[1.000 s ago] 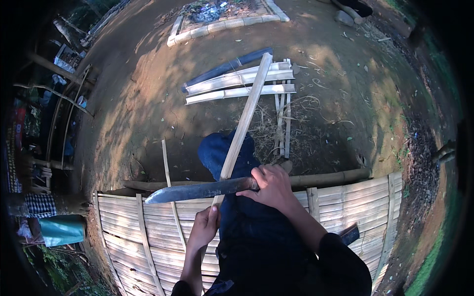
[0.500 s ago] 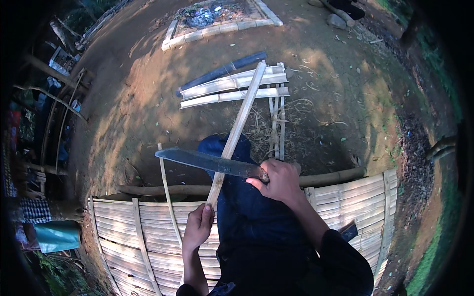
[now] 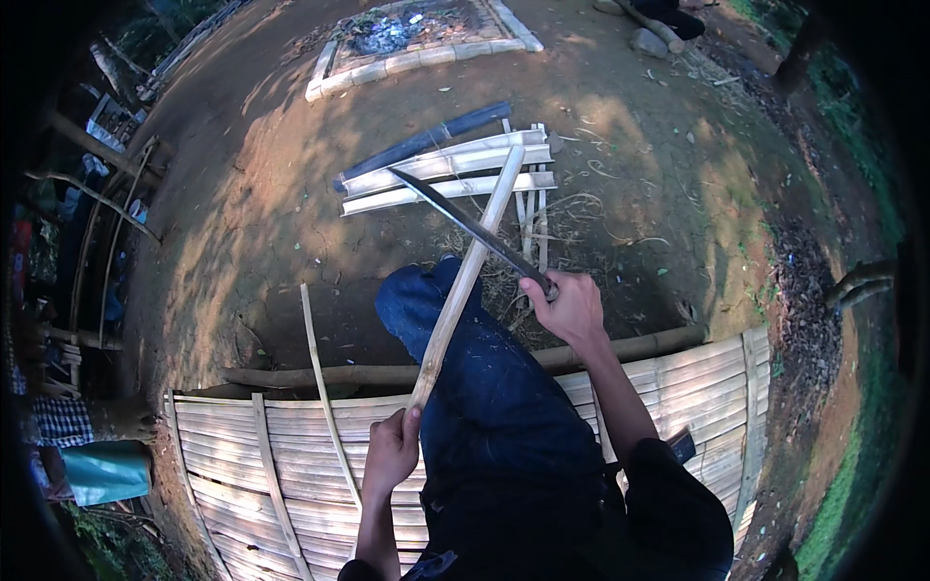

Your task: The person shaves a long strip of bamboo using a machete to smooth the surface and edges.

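Our left hand (image 3: pixel 392 450) is closed around the near end of a flat bamboo strip (image 3: pixel 450 317), which slants outward over our jeans (image 3: pixel 509 407), beyond the far edge of the slatted bamboo surface (image 3: pixel 223 447). In our right hand (image 3: pixel 570 308) we grip a machete (image 3: pixel 463 221) by its handle, the blade crossing the strip; we cannot tell whether they touch. A thin bamboo stick (image 3: pixel 319 360) crosses the surface's far edge, left of its middle. Split bamboo pieces (image 3: pixel 436 194) lie on the ground (image 3: pixel 639 261) beyond.
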`<state>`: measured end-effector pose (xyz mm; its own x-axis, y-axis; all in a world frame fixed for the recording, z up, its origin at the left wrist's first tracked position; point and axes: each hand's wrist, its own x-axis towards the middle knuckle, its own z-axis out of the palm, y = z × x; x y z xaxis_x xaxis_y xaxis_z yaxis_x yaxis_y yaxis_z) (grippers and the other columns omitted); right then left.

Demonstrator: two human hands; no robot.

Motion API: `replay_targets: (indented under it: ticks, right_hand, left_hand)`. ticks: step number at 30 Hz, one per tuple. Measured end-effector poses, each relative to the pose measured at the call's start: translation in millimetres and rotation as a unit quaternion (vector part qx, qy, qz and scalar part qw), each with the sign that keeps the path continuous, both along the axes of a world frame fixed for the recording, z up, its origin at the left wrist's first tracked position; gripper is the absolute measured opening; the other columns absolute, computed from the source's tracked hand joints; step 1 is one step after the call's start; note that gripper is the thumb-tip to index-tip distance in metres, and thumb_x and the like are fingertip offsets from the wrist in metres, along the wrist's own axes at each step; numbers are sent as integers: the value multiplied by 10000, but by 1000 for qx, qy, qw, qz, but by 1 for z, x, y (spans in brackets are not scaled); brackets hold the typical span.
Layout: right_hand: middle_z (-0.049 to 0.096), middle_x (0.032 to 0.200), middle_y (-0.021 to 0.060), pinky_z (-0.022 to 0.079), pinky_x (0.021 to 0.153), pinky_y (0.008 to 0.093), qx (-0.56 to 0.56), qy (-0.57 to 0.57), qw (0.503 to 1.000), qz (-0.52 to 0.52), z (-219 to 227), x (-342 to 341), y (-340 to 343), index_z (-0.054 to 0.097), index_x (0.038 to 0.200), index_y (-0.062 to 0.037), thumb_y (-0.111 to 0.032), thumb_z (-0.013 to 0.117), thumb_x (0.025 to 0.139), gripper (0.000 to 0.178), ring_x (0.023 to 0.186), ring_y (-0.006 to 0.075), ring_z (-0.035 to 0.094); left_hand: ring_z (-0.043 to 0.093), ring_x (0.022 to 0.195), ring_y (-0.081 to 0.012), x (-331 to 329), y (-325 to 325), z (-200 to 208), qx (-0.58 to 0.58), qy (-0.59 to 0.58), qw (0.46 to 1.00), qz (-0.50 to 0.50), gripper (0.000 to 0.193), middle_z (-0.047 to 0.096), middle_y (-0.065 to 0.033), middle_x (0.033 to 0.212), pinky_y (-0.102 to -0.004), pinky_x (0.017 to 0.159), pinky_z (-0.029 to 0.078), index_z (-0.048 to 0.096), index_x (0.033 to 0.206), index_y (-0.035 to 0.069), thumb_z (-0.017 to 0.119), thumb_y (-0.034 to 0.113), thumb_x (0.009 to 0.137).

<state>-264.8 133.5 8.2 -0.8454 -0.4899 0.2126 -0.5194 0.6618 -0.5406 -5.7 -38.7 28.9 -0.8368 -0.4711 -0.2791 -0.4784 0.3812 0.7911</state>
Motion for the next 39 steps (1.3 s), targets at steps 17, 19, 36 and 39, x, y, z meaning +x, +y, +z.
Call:
replay_targets:
  ticks: [17,19,36,39]
  right_hand:
    - [568,556,136,477,534,411,11,-25,997,74,-7,7,6,650,688,-41,-487,710,741,454,537,331,601]
    - [569,523,116,484,487,396,-26,-8,996,89,-19,23,4,649,663,-64,-655,617,757,600,494,300,609]
    - [601,597,141,503,579,430,41,-67,992,96,-16,20,28,646,709,-62,-534,628,798,481,600,342,630]
    - [550,540,57,456,479,370,22,104,972,209,-3,41,26,592,608,-108,-628,684,685,534,522,248,613]
  left_hand:
    - [526,426,-274,-17,-3,4,-29,10,999,-11,406,501,-168,502,-376,461,383,562,743,-42,477,271,987]
    - [543,449,-283,-19,-2,-1,-1,11,1000,-7,397,511,-181,519,-374,472,391,568,762,-43,473,269,988]
    - [531,452,-249,-8,13,-28,18,-8,999,-45,404,523,-166,521,-385,487,390,581,756,-29,483,296,977]
    - [541,451,-279,-14,19,-19,17,-14,998,-53,384,530,-180,527,-385,482,394,607,797,-35,488,284,975]
